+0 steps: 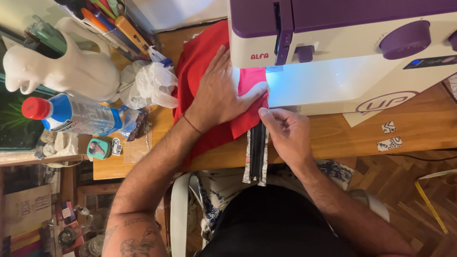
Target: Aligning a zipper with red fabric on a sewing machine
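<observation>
My left hand (219, 93) lies flat with fingers spread on red fabric (193, 71), pressing it to the wooden table beside the white and purple sewing machine (342, 47). The thumb reaches toward the lit needle area. My right hand (285, 133) pinches the edge of the fabric and the top of a black zipper (257, 152) sewn to a patterned black-and-white strip. That strip hangs over the table's front edge toward my lap.
A white ceramic jug (66, 66), a pot of pens (109, 21), a crumpled plastic bag (152, 83) and a lying water bottle (81, 116) with a red cap crowd the left of the table (419, 123). Small patterned fabric scraps (390, 135) lie at right. Parquet floor shows below.
</observation>
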